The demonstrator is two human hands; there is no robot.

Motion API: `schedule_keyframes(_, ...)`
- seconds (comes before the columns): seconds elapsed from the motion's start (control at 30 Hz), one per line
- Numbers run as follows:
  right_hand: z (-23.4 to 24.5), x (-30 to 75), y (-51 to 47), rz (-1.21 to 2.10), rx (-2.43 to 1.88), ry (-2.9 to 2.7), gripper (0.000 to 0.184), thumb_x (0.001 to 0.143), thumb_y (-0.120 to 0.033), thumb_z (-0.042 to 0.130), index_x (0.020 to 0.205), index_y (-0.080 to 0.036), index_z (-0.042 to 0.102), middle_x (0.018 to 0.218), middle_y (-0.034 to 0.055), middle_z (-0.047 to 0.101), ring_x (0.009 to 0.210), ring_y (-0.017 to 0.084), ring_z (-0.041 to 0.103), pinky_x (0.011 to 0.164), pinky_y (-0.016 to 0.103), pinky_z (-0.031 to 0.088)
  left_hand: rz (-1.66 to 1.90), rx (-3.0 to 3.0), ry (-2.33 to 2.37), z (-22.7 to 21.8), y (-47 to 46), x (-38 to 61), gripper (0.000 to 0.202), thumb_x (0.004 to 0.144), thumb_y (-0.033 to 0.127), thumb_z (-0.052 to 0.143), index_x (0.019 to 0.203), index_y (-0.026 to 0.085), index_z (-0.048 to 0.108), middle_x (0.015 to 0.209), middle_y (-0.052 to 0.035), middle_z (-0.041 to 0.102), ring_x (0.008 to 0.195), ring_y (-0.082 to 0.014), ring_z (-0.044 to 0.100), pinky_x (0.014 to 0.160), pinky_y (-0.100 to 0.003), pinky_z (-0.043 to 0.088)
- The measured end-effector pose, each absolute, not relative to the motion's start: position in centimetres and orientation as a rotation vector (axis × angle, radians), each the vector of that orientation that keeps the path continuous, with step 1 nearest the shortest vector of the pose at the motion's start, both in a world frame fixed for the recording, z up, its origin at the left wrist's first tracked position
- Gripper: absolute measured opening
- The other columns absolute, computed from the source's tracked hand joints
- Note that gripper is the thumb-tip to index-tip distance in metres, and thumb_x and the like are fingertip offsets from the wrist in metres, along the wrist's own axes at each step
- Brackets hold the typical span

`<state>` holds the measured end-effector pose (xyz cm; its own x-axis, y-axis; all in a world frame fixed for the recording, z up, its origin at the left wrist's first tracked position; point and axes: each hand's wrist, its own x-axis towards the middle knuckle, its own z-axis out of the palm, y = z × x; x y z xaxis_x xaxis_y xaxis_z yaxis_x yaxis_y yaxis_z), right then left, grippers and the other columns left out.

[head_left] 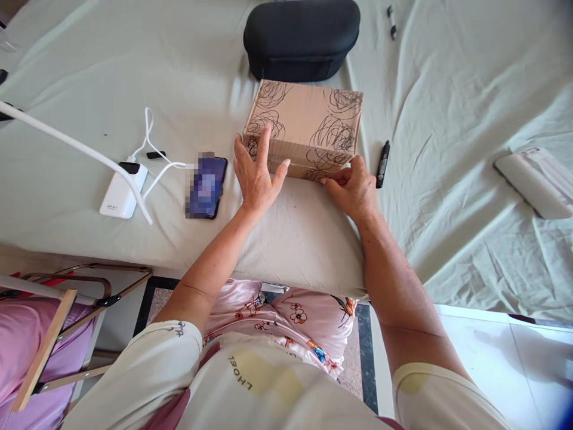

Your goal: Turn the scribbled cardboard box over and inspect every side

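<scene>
A brown cardboard box (304, 110) with black scribbled circles lies on the cloth-covered table in front of me. Its lid looks closed, with the front side facing me. My left hand (258, 179) rests against the left front of the box, fingers spread and index finger reaching over the top edge. At the lower right front corner, my right hand (357, 190) has its thumb and curled fingers pinched on the box; some fingertips are hidden. Just right of that hand lies a black marker (383, 164).
Behind the box sits a black hard case (302, 39). To the left are a phone (210, 188), a white power bank (123, 191) with a cable, and a white rod (76, 140). A pen (392, 22) lies far right; a whitish case (535, 182) is nearer.
</scene>
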<state>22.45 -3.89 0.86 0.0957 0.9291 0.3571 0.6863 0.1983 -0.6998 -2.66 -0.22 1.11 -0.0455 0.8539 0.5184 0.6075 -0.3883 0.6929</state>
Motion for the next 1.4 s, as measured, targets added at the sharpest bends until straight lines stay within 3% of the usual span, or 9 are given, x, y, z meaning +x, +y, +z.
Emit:
schedule_keyframes(0.4, 3.6, 21.2, -5.5, 0.637, -1.4, -1.813, 0.051, 0.082, -0.06, 0.074, 0.115, -0.024, 0.057, 0.089, 0.0036, 0.081, 0.066, 0.021, 0.071, 0.069, 0.037, 0.061, 1.484, 1.964, 1.53, 1.9, -0.4, -2.5, 0.089, 0.091, 0.087, 0.044, 0.159, 0.03, 0.046, 0.184, -0.0073, 0.002, 0.171, -0.0357, -0.013, 0.14, -0.06, 0.002)
schedule_keyframes(0.53, 3.8, 20.3, -6.1, 0.685, -1.339, -1.889, 0.048, 0.087, -0.052, 0.07, 0.123, -0.022, 0.06, 0.091, 0.005, 0.083, 0.069, 0.02, 0.073, 0.073, 0.035, 0.062, 1.415, 2.058, 1.441, 2.1, -1.1, -1.9, 0.092, 0.088, 0.092, 0.043, 0.157, 0.032, 0.048, 0.184, -0.0029, 0.002, 0.171, -0.0376, -0.011, 0.141, -0.059, 0.005)
schedule_keyframes(0.7, 3.3, 19.4, -6.3, 0.688, -1.253, -1.989, 0.054, 0.091, -0.044, 0.065, 0.138, -0.019, 0.06, 0.093, 0.005, 0.083, 0.071, 0.018, 0.074, 0.072, 0.032, 0.061, 1.407, 2.166, 1.328, 1.7, -1.9, -0.8, 0.1, 0.086, 0.092, 0.048, 0.159, 0.026, 0.039, 0.183, -0.0112, -0.008, 0.17, -0.0419, -0.003, 0.14, -0.061, 0.012)
schedule_keyframes(0.87, 3.2, 19.5, -6.2, 0.601, -1.236, -2.001, 0.048, 0.093, -0.037, 0.06, 0.137, -0.019, 0.065, 0.094, 0.0046, 0.082, 0.074, 0.017, 0.074, 0.077, 0.031, 0.062, 1.498, 2.175, 1.314, 0.9, -1.4, -0.6, 0.087, 0.092, 0.083, 0.05, 0.159, 0.03, 0.036, 0.182, -0.0083, -0.016, 0.17, -0.0428, 0.0, 0.139, -0.063, 0.015)
schedule_keyframes(1.03, 2.7, 20.2, -5.5, 0.419, -1.327, -1.856, 0.041, 0.092, -0.037, 0.062, 0.129, -0.02, 0.069, 0.109, 0.0074, 0.081, 0.073, 0.016, 0.07, 0.071, 0.032, 0.061, 1.463, 2.178, 1.224, 0.1, -0.8, -1.1, 0.083, 0.095, 0.082, 0.047, 0.161, 0.033, 0.033, 0.184, -0.0059, -0.005, 0.171, -0.0414, -0.003, 0.138, -0.065, 0.017)
schedule_keyframes(1.13, 2.0, 21.5, -4.7, 0.297, -1.399, -1.673, 0.043, 0.094, -0.041, 0.064, 0.133, -0.023, 0.065, 0.114, 0.0084, 0.079, 0.079, 0.018, 0.071, 0.069, 0.034, 0.061, 1.436, 2.184, 1.181, -0.1, -0.5, -1.3, 0.076, 0.098, 0.079, 0.043, 0.16, 0.035, 0.035, 0.184, -0.0048, 0.002, 0.171, -0.0406, 0.004, 0.138, -0.066, 0.019)
schedule_keyframes(1.27, 2.3, 23.0, -4.5, 0.087, -1.428, -1.47, 0.051, 0.102, -0.051, 0.057, 0.148, -0.029, 0.052, 0.135, 0.015, 0.069, 0.1, 0.025, 0.072, 0.077, 0.042, 0.063, 1.482, 2.213, 1.124, -0.2, -0.6, -0.9, 0.061, 0.104, 0.069, 0.036, 0.154, 0.036, 0.045, 0.184, -0.0015, -0.001, 0.17, -0.0378, 0.017, 0.138, -0.061, 0.023)
schedule_keyframes(1.33, 3.2, 23.0, -5.1, -0.074, -1.394, -1.482, 0.058, 0.105, -0.053, 0.052, 0.157, -0.032, 0.043, 0.153, 0.0176, 0.057, 0.124, 0.033, 0.067, 0.092, 0.052, 0.062, 1.514, 2.228, 1.113, -0.2, -0.8, -0.6, 0.055, 0.107, 0.064, 0.034, 0.152, 0.037, 0.047, 0.184, 0.0011, -0.003, 0.169, -0.035, 0.02, 0.138, -0.058, 0.027)
schedule_keyframes(1.4, 4.2, 22.3, -5.8, -0.257, -1.323, -1.601, 0.062, 0.106, -0.051, 0.049, 0.164, -0.036, 0.034, 0.164, 0.0153, 0.045, 0.146, 0.039, 0.053, 0.113, 0.064, 0.052, 1.533, 2.243, 1.124, -0.2, -1.0, -0.3, 0.052, 0.108, 0.061, 0.033, 0.152, 0.038, 0.047, 0.184, 0.0031, -0.003, 0.169, -0.0327, 0.022, 0.137, -0.056, 0.031)
